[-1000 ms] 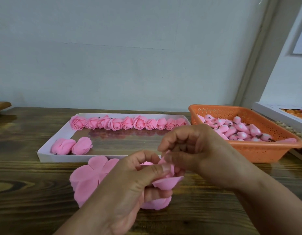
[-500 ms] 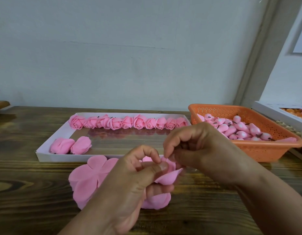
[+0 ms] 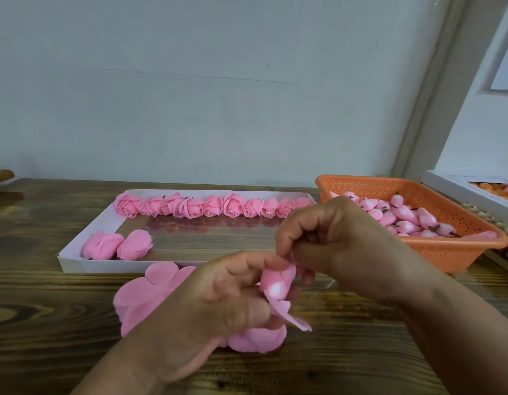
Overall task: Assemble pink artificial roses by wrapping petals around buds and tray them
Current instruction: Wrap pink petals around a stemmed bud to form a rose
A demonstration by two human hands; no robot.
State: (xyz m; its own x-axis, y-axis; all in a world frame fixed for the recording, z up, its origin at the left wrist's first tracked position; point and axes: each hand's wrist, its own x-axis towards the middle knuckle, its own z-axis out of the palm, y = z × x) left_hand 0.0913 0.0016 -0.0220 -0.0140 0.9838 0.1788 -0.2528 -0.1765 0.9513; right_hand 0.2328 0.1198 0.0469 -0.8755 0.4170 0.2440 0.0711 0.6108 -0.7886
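Observation:
My left hand (image 3: 218, 300) grips a pink bud (image 3: 275, 283) with a petal partly wrapped round it; one loose petal flap (image 3: 292, 317) hangs down to the right. My right hand (image 3: 332, 240) pinches the petal's top edge just above the bud. Under my hands lies a pile of flat pink petals (image 3: 141, 297) on the wooden table. Behind it sits a white tray (image 3: 76, 260) with a row of several finished roses (image 3: 212, 206) along its far side and two more roses (image 3: 118, 243) at its near left.
An orange perforated basket (image 3: 446, 252) at the right holds several pink buds (image 3: 403, 218). A white box (image 3: 469, 192) with orange items stands at the far right edge. A pale wall rises directly behind the table.
The bud has turned in my left hand and now shows more. A petal flap has dropped lower to the right. My right hand shifted slightly up and right.

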